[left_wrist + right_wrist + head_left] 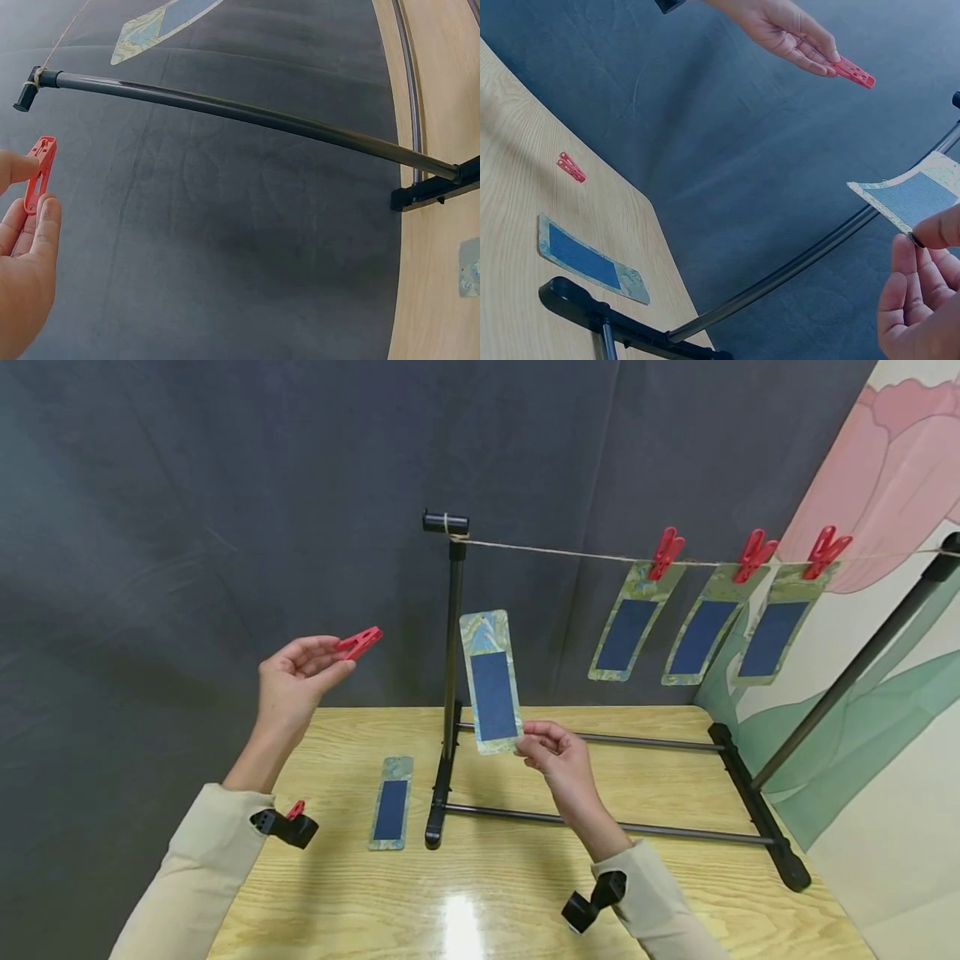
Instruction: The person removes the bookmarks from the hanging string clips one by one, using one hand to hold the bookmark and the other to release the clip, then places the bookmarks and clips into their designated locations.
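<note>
My left hand (295, 681) pinches a red clothespin (360, 643) between thumb and fingers, raised left of the rack's post. In the left wrist view the clothespin (40, 174) points upward from the fingertips. With thumb and fingers my right hand (558, 766) pinches the lower right corner of a blue card with a green marbled border (492, 693). That card stands upright in the air, just right of the post and below the string (555, 551). The right wrist view shows the card (911, 196) from its gripped edge.
Several red clothespins, one a clothespin (666, 553) at the left, hold matching cards (628, 631) on the string. A black rack (450, 693) stands on the wooden table (360, 902). Left of its foot lie another card (391, 806) and a clothespin (571, 167).
</note>
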Demonstrator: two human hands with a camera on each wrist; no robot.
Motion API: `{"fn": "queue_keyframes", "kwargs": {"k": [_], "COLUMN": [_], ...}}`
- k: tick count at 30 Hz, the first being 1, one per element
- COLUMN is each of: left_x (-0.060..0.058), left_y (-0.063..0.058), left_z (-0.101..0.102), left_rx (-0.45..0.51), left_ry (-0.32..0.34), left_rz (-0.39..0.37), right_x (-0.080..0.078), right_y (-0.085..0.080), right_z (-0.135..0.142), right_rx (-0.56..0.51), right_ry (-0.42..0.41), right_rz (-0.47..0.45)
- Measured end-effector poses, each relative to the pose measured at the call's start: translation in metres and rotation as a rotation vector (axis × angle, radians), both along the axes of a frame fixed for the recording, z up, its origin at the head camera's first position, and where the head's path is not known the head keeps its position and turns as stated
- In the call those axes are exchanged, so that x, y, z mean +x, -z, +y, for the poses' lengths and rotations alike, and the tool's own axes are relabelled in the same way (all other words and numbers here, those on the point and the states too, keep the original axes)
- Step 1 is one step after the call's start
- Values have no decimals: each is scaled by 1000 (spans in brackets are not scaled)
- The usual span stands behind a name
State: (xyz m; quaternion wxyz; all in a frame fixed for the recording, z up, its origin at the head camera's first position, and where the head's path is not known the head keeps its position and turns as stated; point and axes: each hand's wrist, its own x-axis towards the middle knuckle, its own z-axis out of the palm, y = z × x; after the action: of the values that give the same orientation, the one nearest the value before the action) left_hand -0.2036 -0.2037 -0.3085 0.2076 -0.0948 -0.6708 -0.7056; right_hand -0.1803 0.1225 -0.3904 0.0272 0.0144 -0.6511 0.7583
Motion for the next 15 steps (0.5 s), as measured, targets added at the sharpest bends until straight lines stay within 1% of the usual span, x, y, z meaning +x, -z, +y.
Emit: {"fn": "queue_keyframes", "kwargs": {"k": [5, 15], "left_x": [3, 10], "left_y": [5, 15], "left_z": [-5, -14], "left_rx": [12, 61], "left_ry": [-19, -30], "left_rz": [-2, -32], "right_x": [1, 4], "right_y": [2, 9], "right_z": [-1, -6], "right_rx": [22, 9], "right_ry": [-12, -19], "right_rz": [-2, 24]}}
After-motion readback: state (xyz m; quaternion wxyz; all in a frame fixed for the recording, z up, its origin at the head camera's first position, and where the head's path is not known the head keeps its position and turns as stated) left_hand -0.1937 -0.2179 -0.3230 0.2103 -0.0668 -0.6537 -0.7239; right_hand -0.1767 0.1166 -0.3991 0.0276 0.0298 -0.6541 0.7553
